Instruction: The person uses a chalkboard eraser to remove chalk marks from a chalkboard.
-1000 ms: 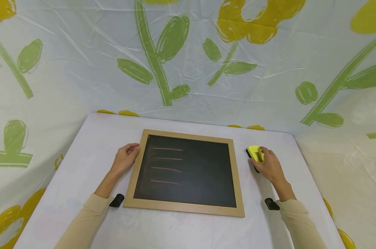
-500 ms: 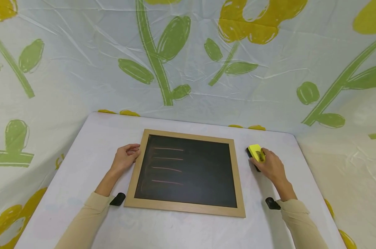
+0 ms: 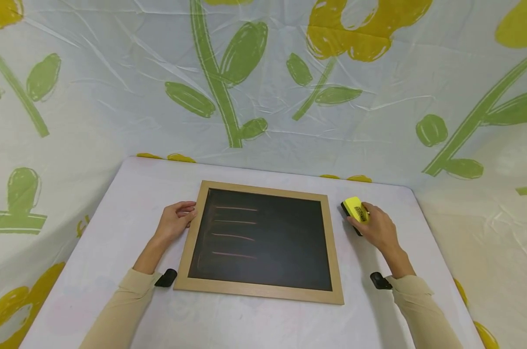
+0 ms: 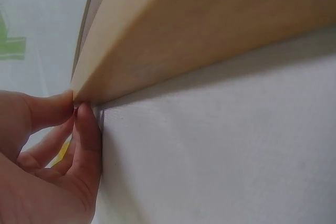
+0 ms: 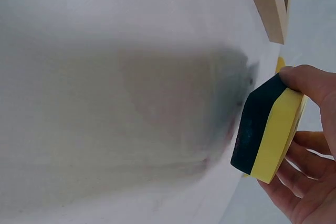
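Eraser between thumb and grasping fingers of right hand, left hand grip unclear

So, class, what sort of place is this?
Probably a makeshift filming booth: flower-print sheeting hangs behind and beside a pale table, and black wrist-worn devices look like cameras.

chalkboard on table, eraser to its right, cloth behind
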A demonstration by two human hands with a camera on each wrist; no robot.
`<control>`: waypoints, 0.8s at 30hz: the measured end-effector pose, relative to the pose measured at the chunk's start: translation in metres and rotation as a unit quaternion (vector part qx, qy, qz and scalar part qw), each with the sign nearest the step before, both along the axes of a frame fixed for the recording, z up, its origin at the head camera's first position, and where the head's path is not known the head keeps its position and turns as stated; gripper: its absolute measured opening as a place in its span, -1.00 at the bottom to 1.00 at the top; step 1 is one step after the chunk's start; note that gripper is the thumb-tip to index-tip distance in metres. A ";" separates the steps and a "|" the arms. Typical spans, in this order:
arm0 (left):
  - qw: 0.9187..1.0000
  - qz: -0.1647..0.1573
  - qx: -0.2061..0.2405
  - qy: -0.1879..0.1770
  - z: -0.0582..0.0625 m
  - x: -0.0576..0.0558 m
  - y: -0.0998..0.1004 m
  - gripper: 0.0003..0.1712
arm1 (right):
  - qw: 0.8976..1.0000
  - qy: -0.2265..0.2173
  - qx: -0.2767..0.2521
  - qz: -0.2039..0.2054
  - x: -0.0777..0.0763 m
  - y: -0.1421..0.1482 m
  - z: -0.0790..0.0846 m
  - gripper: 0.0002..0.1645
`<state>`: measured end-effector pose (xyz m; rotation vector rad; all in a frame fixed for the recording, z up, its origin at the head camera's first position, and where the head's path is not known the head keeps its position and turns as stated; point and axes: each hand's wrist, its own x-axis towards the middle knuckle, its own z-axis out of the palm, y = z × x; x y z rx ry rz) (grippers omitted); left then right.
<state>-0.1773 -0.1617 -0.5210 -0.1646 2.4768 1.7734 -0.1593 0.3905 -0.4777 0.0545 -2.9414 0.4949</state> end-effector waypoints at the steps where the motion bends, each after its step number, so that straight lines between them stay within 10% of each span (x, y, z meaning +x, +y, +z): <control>1: 1.000 0.001 0.001 -0.002 0.000 0.000 0.000 -0.59 | 1.000 -0.002 -0.001 0.001 0.000 -0.002 0.002 -0.18; 24: 1.000 -0.002 -0.010 -0.015 0.000 0.000 0.001 -0.59 | 0.999 -0.008 -0.013 0.039 -0.013 -0.040 0.022 -0.20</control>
